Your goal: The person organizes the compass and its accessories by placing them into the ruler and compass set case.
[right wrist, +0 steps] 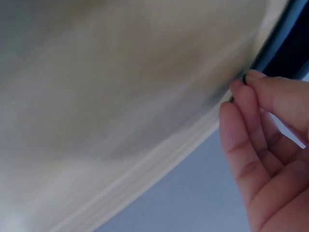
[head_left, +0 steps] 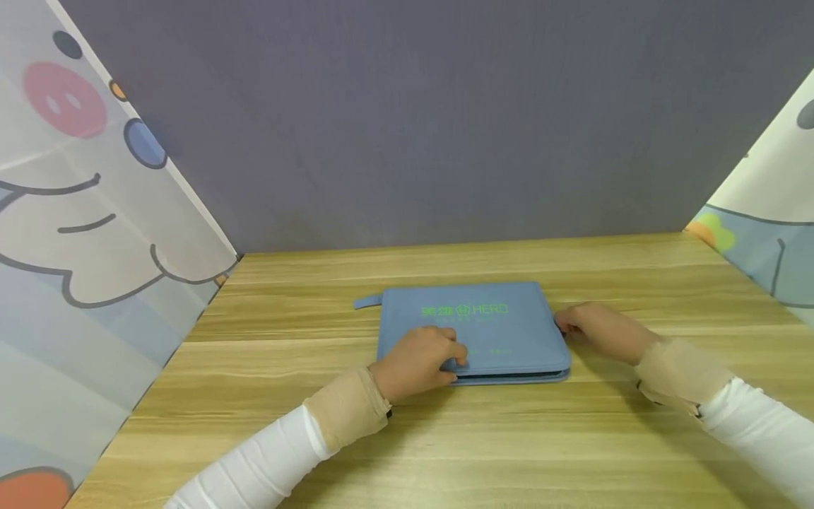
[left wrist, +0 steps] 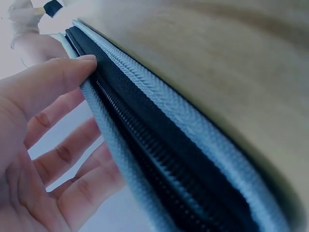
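Note:
A blue zippered case point(head_left: 509, 332) with green "HERO" lettering lies flat on the wooden table. Its front edge gapes; the left wrist view shows dark zipper teeth point(left wrist: 145, 140) between two pale blue rims. My left hand point(head_left: 416, 360) grips the upper cover at the front edge, thumb at the opening and fingers over the top. At the case's right side, my right hand point(head_left: 604, 331) pinches a small dark piece between thumb and fingertips. It looks like the zipper pull point(right wrist: 245, 78), though the fingers mostly cover it. The inside of the case is hidden.
A blue strap tab point(head_left: 367, 302) sticks out from the case's left back corner. Behind the wooden table point(head_left: 305, 311) rises a grey panel point(head_left: 413, 127). Cartoon-printed sheets point(head_left: 95, 233) hang at both sides.

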`<state>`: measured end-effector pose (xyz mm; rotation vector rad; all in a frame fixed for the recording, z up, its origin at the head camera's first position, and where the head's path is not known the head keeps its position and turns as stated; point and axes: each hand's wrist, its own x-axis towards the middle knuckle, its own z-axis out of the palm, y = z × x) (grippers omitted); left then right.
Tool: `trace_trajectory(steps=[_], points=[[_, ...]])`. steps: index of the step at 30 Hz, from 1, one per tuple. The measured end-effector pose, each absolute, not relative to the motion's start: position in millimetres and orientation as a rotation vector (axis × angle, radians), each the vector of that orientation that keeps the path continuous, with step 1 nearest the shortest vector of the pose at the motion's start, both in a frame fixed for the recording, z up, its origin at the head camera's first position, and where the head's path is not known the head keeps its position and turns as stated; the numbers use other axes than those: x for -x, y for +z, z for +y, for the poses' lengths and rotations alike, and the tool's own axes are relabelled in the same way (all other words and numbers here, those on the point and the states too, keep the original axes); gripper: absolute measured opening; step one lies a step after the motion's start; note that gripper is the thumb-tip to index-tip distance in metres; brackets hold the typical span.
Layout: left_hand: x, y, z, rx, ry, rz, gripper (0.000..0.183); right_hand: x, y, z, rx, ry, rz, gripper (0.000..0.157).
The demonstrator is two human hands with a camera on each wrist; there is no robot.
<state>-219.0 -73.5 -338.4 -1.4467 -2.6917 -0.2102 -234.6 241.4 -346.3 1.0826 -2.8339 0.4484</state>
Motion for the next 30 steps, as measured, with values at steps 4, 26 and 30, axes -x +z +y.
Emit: trace_trajectory(steps=[4,26,30], points=[[219.3,-338.1,-74.5,1.458,-0.218,-2.689,0.018,220.1,-344.8,242.0,-1.117,0.444,-2.847,0.044],[223.6,-337.8,-77.0,1.478,-0.239,-2.697,0.017,169.5,-351.1,215.5,-1.084,0.369,-2.764,0.049],[224.3,-337.0,-77.5,1.485,-0.246,-2.696,0.018,167.4,-346.2,203.2,-1.044,0.367,-2.82,0.049]])
